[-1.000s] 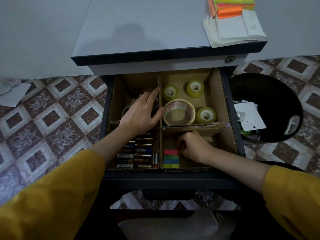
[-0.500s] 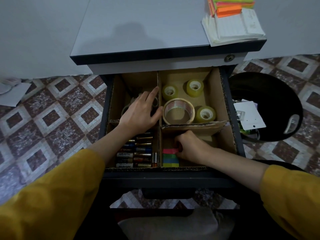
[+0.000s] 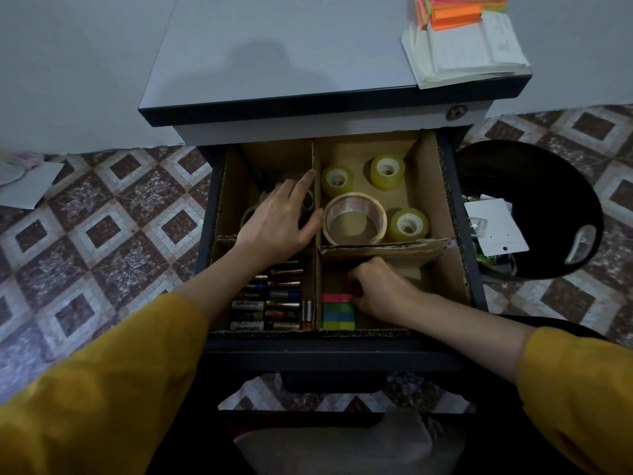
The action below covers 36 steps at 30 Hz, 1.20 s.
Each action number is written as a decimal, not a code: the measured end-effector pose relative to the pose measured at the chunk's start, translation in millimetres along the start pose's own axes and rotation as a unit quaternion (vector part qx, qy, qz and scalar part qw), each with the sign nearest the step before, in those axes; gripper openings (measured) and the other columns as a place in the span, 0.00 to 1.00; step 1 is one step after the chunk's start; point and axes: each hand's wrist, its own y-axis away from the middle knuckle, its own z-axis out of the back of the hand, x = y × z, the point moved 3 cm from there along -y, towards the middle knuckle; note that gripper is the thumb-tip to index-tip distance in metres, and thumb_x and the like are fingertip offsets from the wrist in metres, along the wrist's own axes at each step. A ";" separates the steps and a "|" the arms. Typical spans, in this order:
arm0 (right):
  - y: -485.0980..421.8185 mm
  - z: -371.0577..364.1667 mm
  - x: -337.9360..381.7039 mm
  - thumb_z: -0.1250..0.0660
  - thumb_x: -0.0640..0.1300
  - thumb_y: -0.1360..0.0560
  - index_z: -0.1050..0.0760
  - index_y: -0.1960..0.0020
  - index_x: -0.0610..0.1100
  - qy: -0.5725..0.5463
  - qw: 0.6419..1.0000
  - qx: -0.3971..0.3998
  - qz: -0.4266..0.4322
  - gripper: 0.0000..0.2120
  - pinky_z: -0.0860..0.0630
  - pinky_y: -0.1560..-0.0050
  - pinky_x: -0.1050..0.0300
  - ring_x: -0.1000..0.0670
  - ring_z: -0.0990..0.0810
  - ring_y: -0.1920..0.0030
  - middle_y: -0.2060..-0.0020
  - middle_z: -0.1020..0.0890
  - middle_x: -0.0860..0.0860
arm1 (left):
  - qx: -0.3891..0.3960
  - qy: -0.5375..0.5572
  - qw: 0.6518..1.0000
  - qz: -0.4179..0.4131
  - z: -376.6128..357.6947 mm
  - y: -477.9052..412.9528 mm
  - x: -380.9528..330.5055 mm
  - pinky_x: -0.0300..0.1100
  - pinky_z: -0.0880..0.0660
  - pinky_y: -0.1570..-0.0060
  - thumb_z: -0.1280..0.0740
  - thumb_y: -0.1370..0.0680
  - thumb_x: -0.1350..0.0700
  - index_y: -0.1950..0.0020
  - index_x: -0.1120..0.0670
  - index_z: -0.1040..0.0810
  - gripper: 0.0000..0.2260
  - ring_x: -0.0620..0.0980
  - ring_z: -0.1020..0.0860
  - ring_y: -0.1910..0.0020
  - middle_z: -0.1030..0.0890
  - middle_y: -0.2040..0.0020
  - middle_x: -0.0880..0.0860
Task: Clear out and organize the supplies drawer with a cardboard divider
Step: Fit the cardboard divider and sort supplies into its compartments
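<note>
Bracing with our left hand (image 3: 277, 224): fingers straight and relaxed, laid against the centre wall of the cardboard divider (image 3: 376, 251), which sits in the drawer (image 3: 325, 353). Batteries (image 3: 267, 305) fill the front-left bay; the labels read "Heybright", we think. A striped sticky pad (image 3: 337, 315) lies front-right, and our right hand (image 3: 380, 289) is curled, pinching its pink end. The pad looks light and bendy, so we'd grip its edges. The divider is stiff edge-on but creases easily, and its cross wall leans. Tape rolls (image 3: 387, 184) sit back-right.

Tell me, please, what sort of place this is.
Probably a home or small office: a desk drawer with a cardboard divider sorting tape rolls and batteries, sticky notes on top, and a waste bin on tiled floor.
</note>
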 end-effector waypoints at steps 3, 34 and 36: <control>0.8 0.2 -1.3 0.32 0.37 0.27 0.21 0.50 0.39 -0.011 1.000 -0.008 -0.007 0.06 0.23 0.54 0.55 0.44 0.21 0.51 0.53 0.20 0.43 | -0.002 0.000 1.000 0.001 0.1 0.0 0.4 0.39 0.34 0.46 0.40 0.21 0.50 0.25 0.57 0.43 0.27 0.54 0.29 0.39 0.29 0.36 0.58; 78.9 196.2 -12.6 0.36 0.39 0.25 0.19 0.52 0.43 0.048 0.953 -0.299 -0.019 0.07 0.30 0.53 0.61 0.51 0.22 0.54 0.55 0.18 0.49 | -0.066 0.042 0.996 -0.031 76.0 -40.6 -53.6 0.37 0.32 0.46 0.33 0.24 0.54 0.53 0.55 0.18 0.06 0.45 0.27 0.46 0.23 0.47 0.48; 73.6 220.3 -18.9 0.36 0.38 0.25 0.18 0.52 0.41 0.037 0.940 -0.336 -0.036 0.08 0.30 0.52 0.60 0.48 0.21 0.52 0.54 0.17 0.47 | -0.080 0.058 0.994 -0.041 88.4 -54.7 -63.5 0.40 0.30 0.46 0.34 0.23 0.55 0.54 0.56 0.18 0.06 0.46 0.26 0.48 0.22 0.50 0.49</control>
